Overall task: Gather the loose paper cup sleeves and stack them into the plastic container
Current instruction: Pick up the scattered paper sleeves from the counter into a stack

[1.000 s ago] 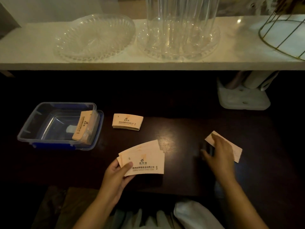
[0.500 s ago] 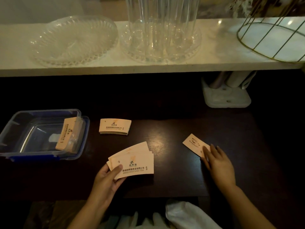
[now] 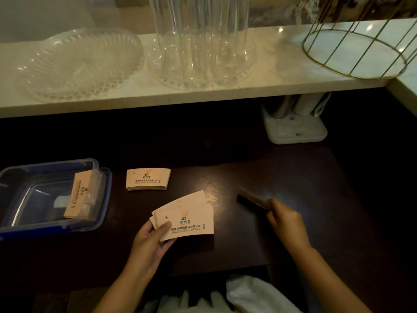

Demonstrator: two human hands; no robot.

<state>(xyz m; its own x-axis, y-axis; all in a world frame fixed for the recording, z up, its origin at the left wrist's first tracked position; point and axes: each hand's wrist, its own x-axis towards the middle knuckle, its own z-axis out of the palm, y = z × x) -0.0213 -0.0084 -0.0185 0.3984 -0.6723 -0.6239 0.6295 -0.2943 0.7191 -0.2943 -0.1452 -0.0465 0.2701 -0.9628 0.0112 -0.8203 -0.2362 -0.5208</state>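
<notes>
My left hand [image 3: 151, 241] grips a fanned bunch of pale orange paper cup sleeves [image 3: 187, 216] above the dark table, printed side up. My right hand [image 3: 285, 223] pinches a single sleeve [image 3: 250, 197] by its right end; the sleeve is lifted and blurred, seen almost edge-on. A small neat stack of sleeves [image 3: 147, 179] lies flat on the table beyond the fan. At the left stands the clear plastic container with a blue rim [image 3: 106, 195]. A batch of sleeves [image 3: 79, 197] leans upright against its right inner wall.
A white shelf [image 3: 270, 71] runs across the back above the table, holding a clear patterned dish [image 3: 76, 64], a tall clear ribbed vessel [image 3: 198, 39] and a gold wire basket [image 3: 358, 53]. A white holder [image 3: 293, 129] sits under the shelf. White cloth [image 3: 250, 294] lies at the near edge.
My right hand has picked the single sleeve up off the table and carried it left toward the fan. The left hand's bunch has stayed put.
</notes>
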